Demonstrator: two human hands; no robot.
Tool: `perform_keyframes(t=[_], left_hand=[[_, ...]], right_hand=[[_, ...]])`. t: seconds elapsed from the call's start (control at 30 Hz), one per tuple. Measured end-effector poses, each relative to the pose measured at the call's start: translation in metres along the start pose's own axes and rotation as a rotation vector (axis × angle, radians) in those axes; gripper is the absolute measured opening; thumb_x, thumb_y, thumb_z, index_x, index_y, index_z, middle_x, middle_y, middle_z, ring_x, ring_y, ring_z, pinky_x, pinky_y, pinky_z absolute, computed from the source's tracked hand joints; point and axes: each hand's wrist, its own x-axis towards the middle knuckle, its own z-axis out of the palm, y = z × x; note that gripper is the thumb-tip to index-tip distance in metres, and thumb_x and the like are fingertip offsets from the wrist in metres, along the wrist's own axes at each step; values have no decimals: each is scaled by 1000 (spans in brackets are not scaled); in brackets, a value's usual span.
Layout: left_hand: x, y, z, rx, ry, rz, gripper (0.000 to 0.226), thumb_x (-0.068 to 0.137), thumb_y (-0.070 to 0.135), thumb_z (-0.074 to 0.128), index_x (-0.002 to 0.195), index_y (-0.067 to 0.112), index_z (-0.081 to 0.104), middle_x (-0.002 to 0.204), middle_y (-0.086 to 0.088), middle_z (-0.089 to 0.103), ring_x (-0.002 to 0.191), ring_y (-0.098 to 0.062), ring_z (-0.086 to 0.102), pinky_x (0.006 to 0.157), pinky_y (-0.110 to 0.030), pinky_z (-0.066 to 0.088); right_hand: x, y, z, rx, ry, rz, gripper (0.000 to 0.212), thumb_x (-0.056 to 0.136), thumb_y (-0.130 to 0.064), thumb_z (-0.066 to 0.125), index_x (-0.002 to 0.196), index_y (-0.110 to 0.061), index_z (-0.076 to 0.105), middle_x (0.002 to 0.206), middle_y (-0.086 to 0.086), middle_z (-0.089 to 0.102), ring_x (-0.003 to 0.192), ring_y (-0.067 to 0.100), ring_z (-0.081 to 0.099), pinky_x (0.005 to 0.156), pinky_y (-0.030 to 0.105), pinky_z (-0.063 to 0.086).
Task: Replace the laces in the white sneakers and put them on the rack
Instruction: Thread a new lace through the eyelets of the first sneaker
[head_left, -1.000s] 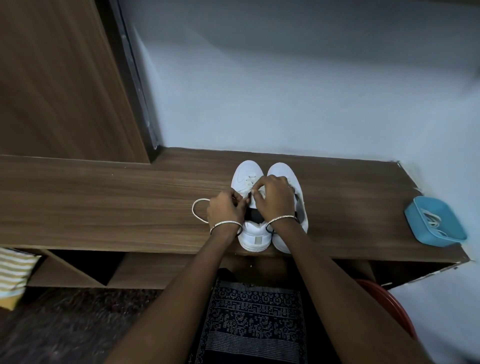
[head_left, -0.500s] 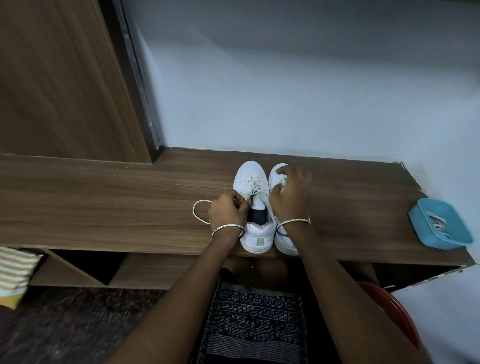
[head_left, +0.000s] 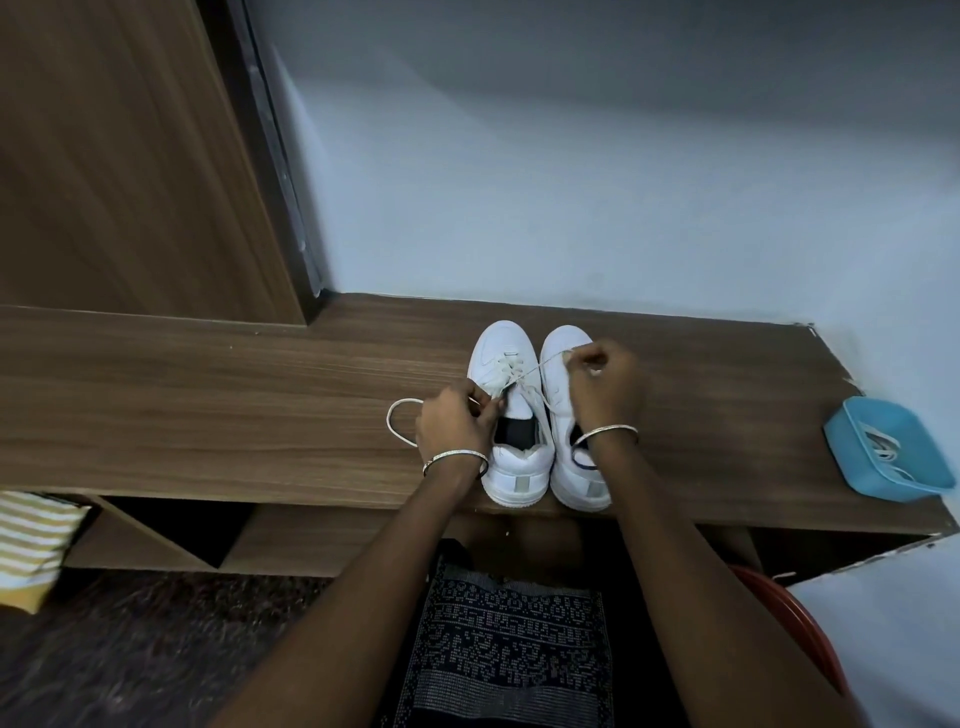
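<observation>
So my right hand (head_left: 602, 379) has just swung out over the right sneaker (head_left: 563, 345), pinching the lace (head_left: 537, 368) taut, left hand (head_left: 454, 421) pinching its other end at the left sneaker (head_left: 501, 343), mid-frame on the desk (head_left: 208, 415), so I'd say lacing's not done yet.

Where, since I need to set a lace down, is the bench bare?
Bare bench top left of the lace loop, and between the right sneaker and blue tray. Crowded at the left sneaker: left hand and right hand pinch its lace.
</observation>
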Motion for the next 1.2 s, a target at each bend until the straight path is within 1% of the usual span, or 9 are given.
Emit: perform_keyframes(t=[0.17, 0.33, 0.43, 0.53, 0.73, 0.83, 0.93, 1.07, 1.2], left_hand=[[0, -1, 1, -1, 5, -11, 25, 79, 43, 75, 72, 20, 67, 68, 4, 69, 69, -21, 65, 64, -29, 44], [-1, -2, 4, 0, 3, -21, 26, 80, 45, 74, 72, 21, 67, 68, 6, 69, 69, -20, 66, 66, -31, 48], [-2, -2, 5, 6, 10, -27, 26, 80, 44, 74, 71, 21, 65, 68, 6, 69, 70, -20, 66, 66, -32, 49], [-3, -2, 5, 20, 16, -30, 24, 80, 43, 73, 72, 23, 64, 70, 5, 70, 71, -20, 66, 63, -28, 41], [-3, -1, 6, 87, 28, -20, 24, 83, 45, 70, 75, 23, 64, 74, 4, 70, 75, -24, 66, 63, -30, 41], [-4, 1, 7, 111, 37, -21, 23, 84, 44, 69, 77, 22, 65, 77, 2, 71, 77, -27, 65, 64, -31, 42], [-3, -2, 8, 114, 32, -23, 23, 84, 45, 68, 78, 23, 65, 77, 2, 71, 78, -27, 66, 63, -31, 42], [-3, -2, 8, 102, 30, -17, 23, 84, 44, 69, 77, 23, 66, 74, 3, 71, 76, -26, 66, 62, -30, 41], [-5, -1, 8, 93, 22, -10, 24, 84, 44, 70, 75, 23, 64, 72, 4, 69, 74, -25, 66, 60, -28, 40]], right_hand=[[12, 9, -21, 184, 265, 222, 15, 78, -7, 58, 87, -13, 69, 84, 1, 69, 83, 24, 66, 77, 37, 52], [-8, 13, -14, -218, 54, -158, 33, 61, -21, 49, 89, -30, 63, 96, -4, 64, 99, 28, 58, 84, 46, 49], [-24, 1, 4, -492, -110, -448, 26, 67, -23, 60, 91, -29, 69, 104, -6, 66, 108, 25, 54, 89, 42, 34], [-30, 4, 24, -659, -222, -545, 19, 79, -29, 65, 97, -27, 72, 111, -4, 66, 114, 25, 51, 86, 41, 23], [-28, -4, 23, -512, -149, -426, 10, 84, -24, 64, 78, -26, 72, 91, -8, 71, 103, 20, 56, 85, 39, 21], [-19, 4, 11, -156, -108, -229, 11, 82, -22, 58, 73, -28, 63, 81, -11, 67, 89, 18, 63, 92, 45, 42], [-11, 3, -8, 60, 22, 61, 10, 84, -23, 57, 76, -29, 58, 73, -13, 61, 81, 23, 66, 77, 41, 53], [4, 12, -33, 56, 184, 230, 6, 85, -19, 55, 83, -21, 60, 80, -4, 63, 88, 29, 65, 71, 31, 43], [-5, 13, -36, -116, 145, 138, 11, 72, -29, 58, 82, -31, 55, 88, -10, 65, 101, 26, 59, 91, 46, 47]])
